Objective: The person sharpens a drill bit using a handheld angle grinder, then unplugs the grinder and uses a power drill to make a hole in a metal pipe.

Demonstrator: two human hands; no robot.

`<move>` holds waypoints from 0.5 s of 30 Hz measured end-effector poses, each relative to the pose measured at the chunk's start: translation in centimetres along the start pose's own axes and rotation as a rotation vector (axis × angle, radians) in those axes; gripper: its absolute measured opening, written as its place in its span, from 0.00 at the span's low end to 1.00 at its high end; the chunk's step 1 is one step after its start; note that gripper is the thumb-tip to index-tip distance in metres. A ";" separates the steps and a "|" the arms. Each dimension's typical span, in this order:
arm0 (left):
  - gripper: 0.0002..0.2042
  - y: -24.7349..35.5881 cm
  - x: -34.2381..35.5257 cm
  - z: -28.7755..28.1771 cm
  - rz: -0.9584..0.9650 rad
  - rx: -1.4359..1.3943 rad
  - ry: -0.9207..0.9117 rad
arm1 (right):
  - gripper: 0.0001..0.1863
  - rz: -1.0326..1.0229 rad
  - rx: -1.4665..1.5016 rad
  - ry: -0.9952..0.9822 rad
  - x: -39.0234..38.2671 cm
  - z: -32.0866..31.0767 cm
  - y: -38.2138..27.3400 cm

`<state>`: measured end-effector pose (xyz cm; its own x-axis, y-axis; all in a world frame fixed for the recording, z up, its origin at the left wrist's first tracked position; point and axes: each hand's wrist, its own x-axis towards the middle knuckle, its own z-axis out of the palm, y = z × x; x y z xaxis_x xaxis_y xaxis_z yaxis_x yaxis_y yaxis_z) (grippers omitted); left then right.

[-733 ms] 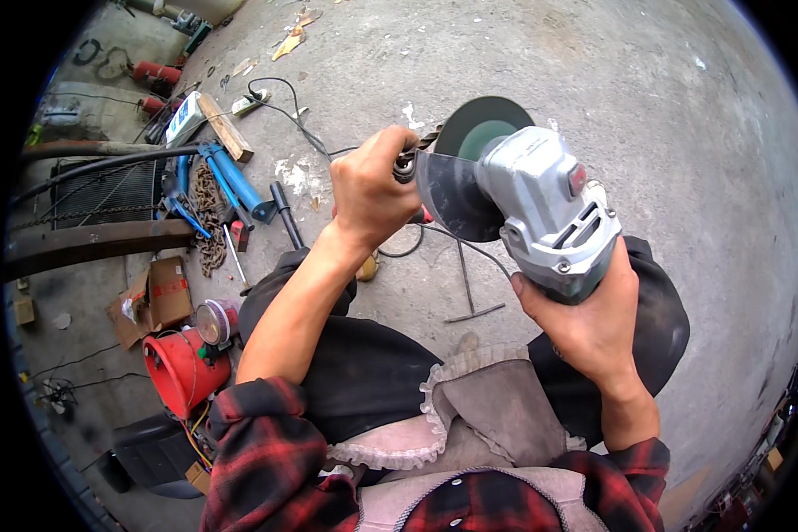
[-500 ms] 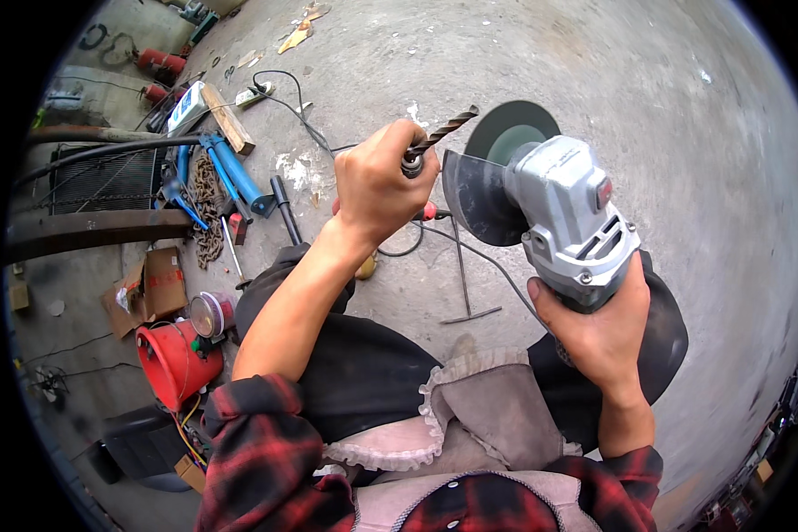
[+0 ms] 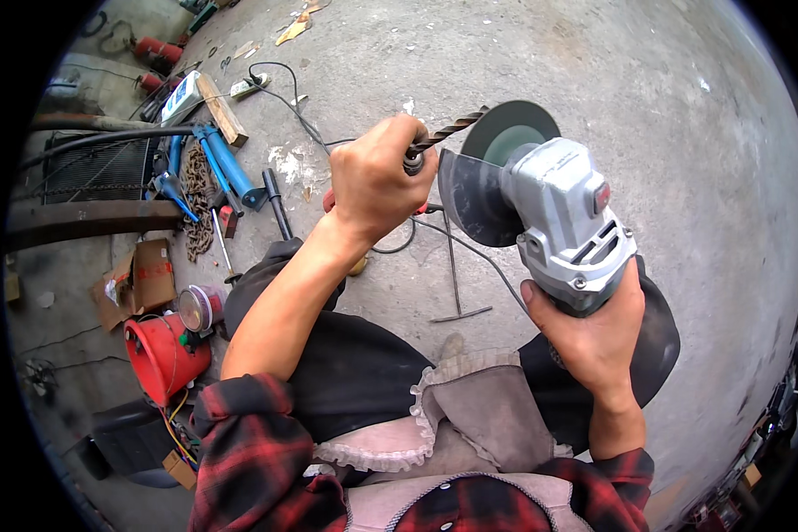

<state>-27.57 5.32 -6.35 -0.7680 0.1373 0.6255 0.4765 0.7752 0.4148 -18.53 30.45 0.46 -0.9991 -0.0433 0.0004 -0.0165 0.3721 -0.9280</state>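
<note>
My left hand [image 3: 377, 173] is closed round a twist drill bit [image 3: 450, 130], whose dark fluted end sticks out to the upper right. Its tip lies at the edge of the green-grey disc [image 3: 512, 133]; whether the two touch I cannot tell. The disc sits on a silver angle grinder [image 3: 559, 182], gripped from behind by my right hand [image 3: 590, 332]. A dark guard [image 3: 474, 199] covers the near-left part of the disc. Below my left fist, part of a red thing [image 3: 330, 199] shows, mostly hidden.
A thin T-shaped metal rod [image 3: 457, 266] lies on the concrete floor between my knees, beside a black cable [image 3: 483, 257]. To the left are a red bucket [image 3: 160, 363], a cardboard box [image 3: 142, 279], a blue jack [image 3: 226, 164], a rusty chain [image 3: 199, 208] and a wooden block [image 3: 222, 111].
The drill bit's tip has shifted slightly right against the outline of the disc. Both hands keep their holds, and the whole scene has slid a little left in view.
</note>
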 end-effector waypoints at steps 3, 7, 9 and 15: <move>0.09 0.1 0.0 0.0 0.005 0.005 -0.011 | 0.33 0.001 0.006 -0.001 0.0 0.1 0.0; 0.09 0.2 0.0 0.1 0.013 0.039 -0.001 | 0.33 -0.022 -0.008 -0.003 0.1 0.2 0.3; 0.09 0.1 0.0 0.0 0.017 0.041 0.006 | 0.33 -0.007 -0.010 -0.005 0.1 0.2 0.2; 0.08 0.3 -0.1 0.0 0.013 0.060 -0.001 | 0.33 0.008 -0.058 -0.010 0.2 0.0 -0.3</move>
<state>-27.32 5.54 -6.24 -0.7624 0.1484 0.6298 0.4600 0.8089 0.3663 -18.68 30.31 0.70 -0.9987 -0.0496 -0.0108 -0.0114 0.4257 -0.9048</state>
